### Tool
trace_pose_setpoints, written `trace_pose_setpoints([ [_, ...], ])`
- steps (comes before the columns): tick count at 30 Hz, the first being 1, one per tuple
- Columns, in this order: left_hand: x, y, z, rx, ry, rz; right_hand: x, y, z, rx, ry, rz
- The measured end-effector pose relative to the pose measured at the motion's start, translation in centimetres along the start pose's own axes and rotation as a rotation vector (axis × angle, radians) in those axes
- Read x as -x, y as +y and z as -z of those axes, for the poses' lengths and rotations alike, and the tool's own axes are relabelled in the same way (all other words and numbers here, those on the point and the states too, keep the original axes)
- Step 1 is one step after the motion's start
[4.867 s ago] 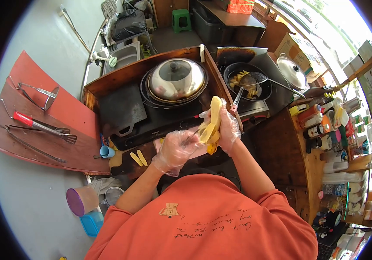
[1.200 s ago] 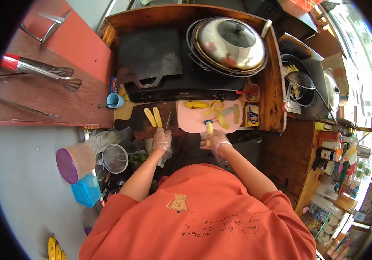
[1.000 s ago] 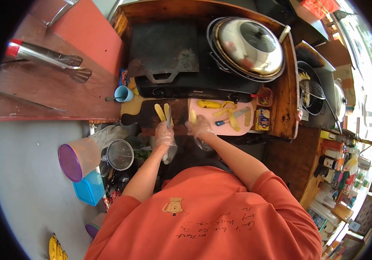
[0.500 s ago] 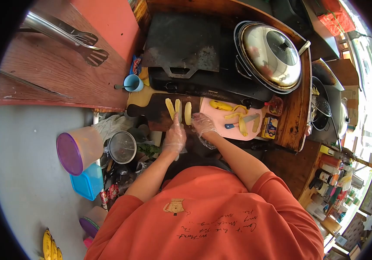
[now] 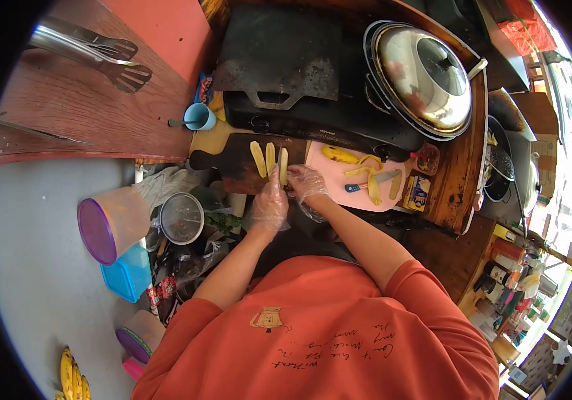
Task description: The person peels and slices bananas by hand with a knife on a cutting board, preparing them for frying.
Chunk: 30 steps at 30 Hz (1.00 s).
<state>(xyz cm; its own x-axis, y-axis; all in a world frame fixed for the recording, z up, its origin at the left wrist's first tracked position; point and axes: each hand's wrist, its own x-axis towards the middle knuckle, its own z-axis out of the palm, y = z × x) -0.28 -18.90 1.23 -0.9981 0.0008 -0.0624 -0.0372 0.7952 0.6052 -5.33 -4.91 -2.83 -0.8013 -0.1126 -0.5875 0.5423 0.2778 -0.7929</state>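
Note:
In a clear plastic glove, my left hand closes around a knife whose handle is hidden; its narrow blade points away from me over the dark wooden cutting board. Right beside the blade stands a peeled banana piece, its near end pinched by the fingers of my gloved right hand. Two more long banana slices lie left of the blade. On the pink cutting board to the right are a yellow banana, strips of peel and a blue-handled knife.
Behind the boards sits a black stove with a flat griddle and a lidded pan. A blue cup is at the left, near metal spatulas. Purple-lidded container and bananas are lower left.
My right hand has moved left, closer to my left hand. The knife blade now lies against the rightmost banana piece. The view has shifted slightly.

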Motion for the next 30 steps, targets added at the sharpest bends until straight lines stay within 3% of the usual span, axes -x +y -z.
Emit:
trace_pose_setpoints([
  [2,0.0,-0.2,-0.5,-0.025,-0.012,-0.007,-1.4,1.9,-0.4,0.172,0.058,0.15],
  [12,0.3,-0.3,-1.9,-0.15,-0.068,-0.013,-1.8,3.3,-0.6,0.031,0.011,0.093],
  [20,0.4,0.8,-2.2,-0.144,0.004,-0.011,-1.4,2.2,-0.5,0.19,0.057,0.175],
  [28,0.2,1.3,-1.0,-0.114,-0.079,0.047,-1.4,2.1,-0.7,0.119,0.071,0.079],
  [30,0.3,1.2,-1.1,-0.181,-0.008,0.003,-0.9,1.1,-0.5,0.108,0.068,0.039],
])
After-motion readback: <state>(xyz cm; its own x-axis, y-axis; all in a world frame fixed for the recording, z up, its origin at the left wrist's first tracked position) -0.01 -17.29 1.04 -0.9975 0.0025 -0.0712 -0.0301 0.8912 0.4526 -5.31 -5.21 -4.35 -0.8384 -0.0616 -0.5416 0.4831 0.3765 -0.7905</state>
